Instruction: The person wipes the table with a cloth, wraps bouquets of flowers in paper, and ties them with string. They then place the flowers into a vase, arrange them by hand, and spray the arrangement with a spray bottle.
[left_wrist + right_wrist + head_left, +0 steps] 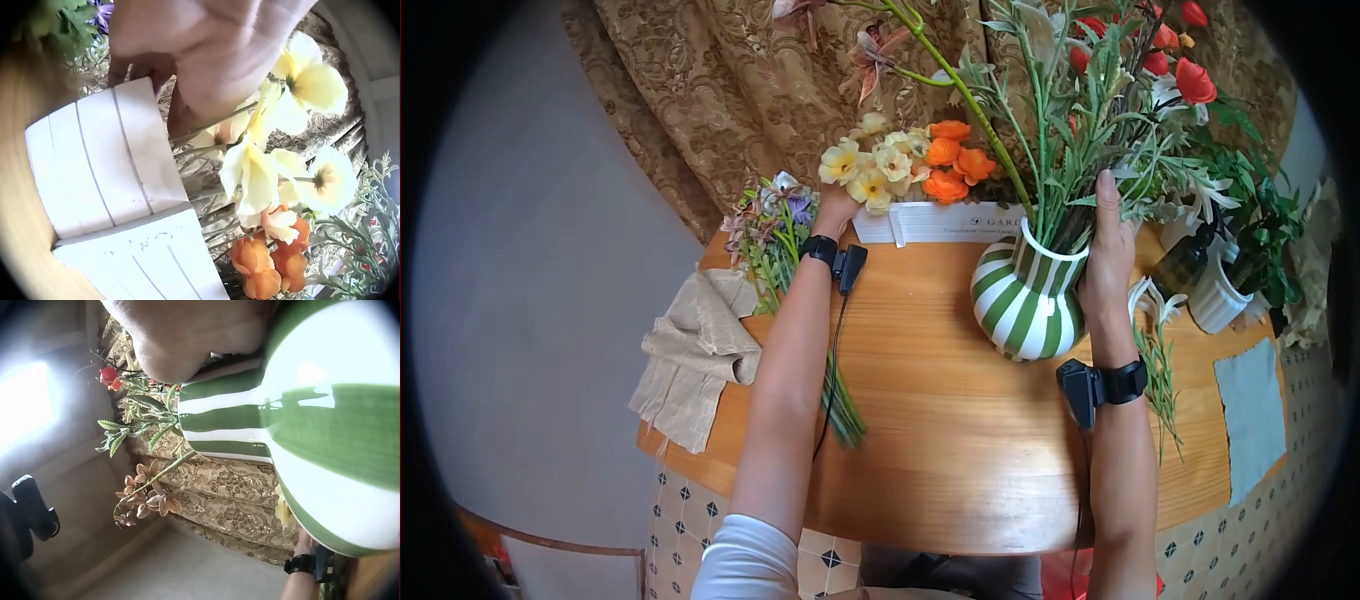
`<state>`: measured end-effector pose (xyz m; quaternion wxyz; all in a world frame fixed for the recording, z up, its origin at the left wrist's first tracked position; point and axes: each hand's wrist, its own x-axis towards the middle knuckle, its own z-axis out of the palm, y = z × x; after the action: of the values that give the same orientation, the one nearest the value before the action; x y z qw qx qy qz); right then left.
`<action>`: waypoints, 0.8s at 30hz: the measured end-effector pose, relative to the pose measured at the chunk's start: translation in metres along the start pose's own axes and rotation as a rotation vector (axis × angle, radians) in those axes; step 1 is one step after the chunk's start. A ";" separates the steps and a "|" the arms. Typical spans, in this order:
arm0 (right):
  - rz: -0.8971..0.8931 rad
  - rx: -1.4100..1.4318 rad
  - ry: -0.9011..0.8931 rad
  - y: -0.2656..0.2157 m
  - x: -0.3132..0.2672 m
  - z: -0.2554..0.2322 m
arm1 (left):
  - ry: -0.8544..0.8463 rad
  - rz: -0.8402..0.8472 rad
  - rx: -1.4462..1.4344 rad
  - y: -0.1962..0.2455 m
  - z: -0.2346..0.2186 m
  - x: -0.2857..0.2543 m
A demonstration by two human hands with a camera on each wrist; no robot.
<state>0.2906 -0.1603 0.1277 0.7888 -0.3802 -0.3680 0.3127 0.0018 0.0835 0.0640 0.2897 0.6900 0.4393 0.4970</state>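
Note:
My right hand (1110, 260) grips the neck of a green-and-white striped vase (1028, 300), its thumb pointing up along the stems. Tall leafy greenery, red blooms and a long stem of pinkish flowers (872, 62) stand in the vase. The left hand (206, 56) holds the end of a white slatted planter box (119, 162), its fingers going behind the wall. Pale yellow flowers (870, 165) and orange flowers (950, 160) rise from this box and partly cover the left hand in the head view.
Left of the box lies a bunch of mixed flowers (775, 225) beside a beige cloth (700, 345). To the right are loose white lilies (1157, 340), a tipped white pot (1220, 295) with green leaves, and a grey-blue cloth (1252, 415). A patterned curtain (730, 90) hangs behind the wooden table (940, 450).

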 end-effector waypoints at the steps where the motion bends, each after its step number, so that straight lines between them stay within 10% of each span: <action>1: 0.003 -0.007 -0.006 0.000 0.000 0.000 | -0.002 -0.001 -0.001 -0.007 0.000 0.002; 12: 0.005 -0.051 -0.008 -0.003 -0.002 0.002 | 0.030 0.074 0.242 -0.055 0.006 0.012; 24: -0.031 0.032 -0.057 0.008 0.007 -0.006 | 0.015 -0.083 0.165 -0.006 -0.061 -0.041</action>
<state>0.2974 -0.1526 0.1209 0.7889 -0.3525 -0.3911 0.3168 -0.0627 0.0478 0.0621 0.2487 0.6889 0.5093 0.4518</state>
